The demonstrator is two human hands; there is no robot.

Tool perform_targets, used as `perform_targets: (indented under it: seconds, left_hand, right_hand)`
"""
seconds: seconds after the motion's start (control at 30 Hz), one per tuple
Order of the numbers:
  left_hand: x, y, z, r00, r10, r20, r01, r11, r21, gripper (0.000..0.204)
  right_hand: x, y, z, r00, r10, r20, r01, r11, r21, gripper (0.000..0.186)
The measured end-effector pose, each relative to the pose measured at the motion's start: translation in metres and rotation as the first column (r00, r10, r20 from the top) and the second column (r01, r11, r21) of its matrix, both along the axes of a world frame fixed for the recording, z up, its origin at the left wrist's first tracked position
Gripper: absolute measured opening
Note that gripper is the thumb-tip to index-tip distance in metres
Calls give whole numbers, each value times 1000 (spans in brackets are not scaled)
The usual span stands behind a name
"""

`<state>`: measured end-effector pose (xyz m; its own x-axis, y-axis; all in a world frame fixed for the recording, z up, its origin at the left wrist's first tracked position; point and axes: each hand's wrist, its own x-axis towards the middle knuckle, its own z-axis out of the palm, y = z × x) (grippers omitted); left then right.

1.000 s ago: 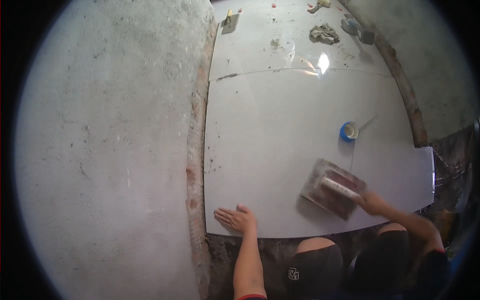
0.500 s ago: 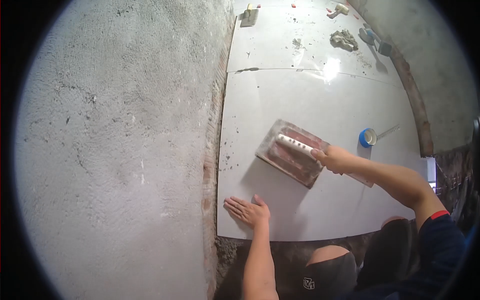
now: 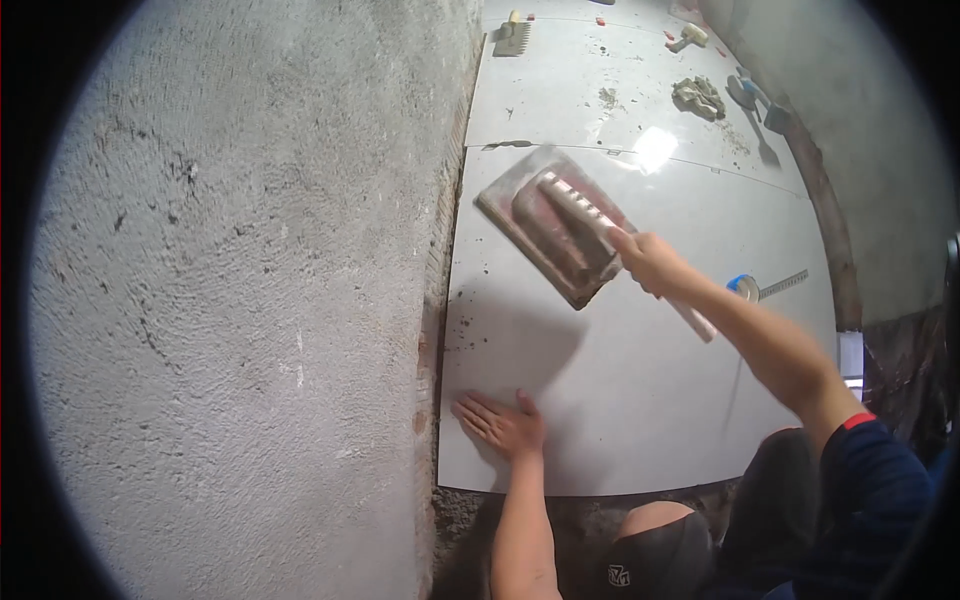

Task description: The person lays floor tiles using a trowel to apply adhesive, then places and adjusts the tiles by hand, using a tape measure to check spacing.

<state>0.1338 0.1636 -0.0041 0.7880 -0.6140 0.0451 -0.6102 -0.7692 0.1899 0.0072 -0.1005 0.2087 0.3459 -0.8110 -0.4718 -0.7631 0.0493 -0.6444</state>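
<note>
A large pale tile (image 3: 640, 420) lies on the floor. My left hand (image 3: 502, 424) rests flat on it near its left front edge, fingers spread and holding nothing. My right hand (image 3: 650, 262) is wrapped round the pale handle of a tile-beating paddle (image 3: 545, 225), a rectangular plate with a worn reddish and grey face. The handle runs along the plate and sticks out past my fist. The paddle is tilted over the far left part of the tile and throws a shadow on it; contact cannot be made out.
A rough cement wall (image 3: 250, 300) borders the tile's left. A blue-rimmed roll (image 3: 742, 287) and marked strip (image 3: 785, 284) lie right. On the farther tile are a notched trowel (image 3: 512, 38), mallet (image 3: 688, 38), crumpled grey lump (image 3: 700, 98) and blue-handled tool (image 3: 760, 98).
The paddle has moved away from me and to the left in my right hand. My left hand stays flat on the tile. The view has shifted slightly.
</note>
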Motion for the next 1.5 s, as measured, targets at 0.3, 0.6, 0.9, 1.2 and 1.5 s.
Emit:
perform_targets:
  seconds: [0.3, 0.6, 0.9, 1.2, 1.5]
  left_hand:
    - [4, -1, 1, 993, -64, 97, 68, 997, -40, 85]
    - [-5, -8, 4, 1000, -24, -17, 23, 999, -28, 89]
    - [-12, 77, -4, 997, -66, -32, 65, 997, -38, 82]
    - [-32, 65, 20, 989, 121, -84, -135, 973, -188, 76]
    - [-29, 67, 5, 999, 51, 12, -50, 997, -63, 75]
  right_hand:
    - [14, 9, 31, 999, 9, 38, -12, 997, 82, 63]
    - [-35, 43, -73, 989, -9, -148, 16, 999, 46, 72]
    - [-124, 87, -117, 979, 124, -160, -135, 989, -62, 68]
    - [-121, 144, -60, 932, 337, -134, -312, 933, 179, 71]
    - [-87, 155, -91, 902, 414, -121, -427, 898, -110, 70]
